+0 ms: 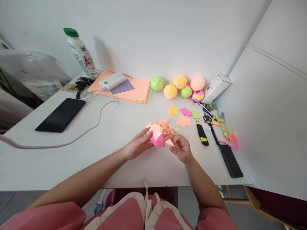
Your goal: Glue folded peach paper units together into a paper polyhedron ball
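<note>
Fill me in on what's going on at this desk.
A person's left hand holds a pink-and-peach faceted paper model, while the right hand has its fingers at the model's right side. Just beyond it lie loose folded peach paper pieces. Small stacks of colored paper lie farther back, and six faceted paper balls sit near the wall.

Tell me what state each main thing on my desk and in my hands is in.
Left hand: holding the paper shape
Right hand: fingers at the paper shape's right side, grip unclear
Paper shape: held up, pink and peach
Paper balls: six, assembled
Paper squares: lying flat
Bottle: standing, green cap on
Power bank: lying on paper sheets, cable plugged in
Tablet: flat, screen dark
Utility knife: lying down, blade unclear
</note>
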Tool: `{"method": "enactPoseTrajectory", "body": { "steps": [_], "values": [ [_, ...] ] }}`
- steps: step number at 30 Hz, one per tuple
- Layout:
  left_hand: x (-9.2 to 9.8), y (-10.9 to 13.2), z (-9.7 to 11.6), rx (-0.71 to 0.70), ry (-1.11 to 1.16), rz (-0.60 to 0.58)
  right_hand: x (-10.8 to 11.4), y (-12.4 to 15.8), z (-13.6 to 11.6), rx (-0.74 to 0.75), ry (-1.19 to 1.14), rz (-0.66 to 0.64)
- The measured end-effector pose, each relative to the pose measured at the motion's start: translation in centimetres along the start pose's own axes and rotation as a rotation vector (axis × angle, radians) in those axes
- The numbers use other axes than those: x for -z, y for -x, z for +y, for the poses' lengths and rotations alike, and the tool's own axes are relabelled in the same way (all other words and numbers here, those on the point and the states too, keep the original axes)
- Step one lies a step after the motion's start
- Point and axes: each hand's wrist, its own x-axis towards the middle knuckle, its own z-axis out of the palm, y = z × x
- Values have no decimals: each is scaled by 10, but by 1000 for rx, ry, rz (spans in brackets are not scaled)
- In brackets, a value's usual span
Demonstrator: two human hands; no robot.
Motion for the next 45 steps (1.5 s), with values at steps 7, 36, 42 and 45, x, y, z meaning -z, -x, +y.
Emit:
{"method": "enactPoseTrajectory", "body": {
  "steps": [7, 36, 42, 45],
  "values": [
    [-6, 3, -3, 54, 53, -15, -13, 2, 4, 115, 121, -183],
    [1, 5, 6, 53, -35, -100, -1, -5, 15, -225, -381, 52],
    [6, 4, 2, 69, -32, -120, -2, -5, 17, -309, -382, 110],
    [7, 4, 1, 69, 4, -134, -4, -3, 17, -316, -394, 88]
  ]
}}
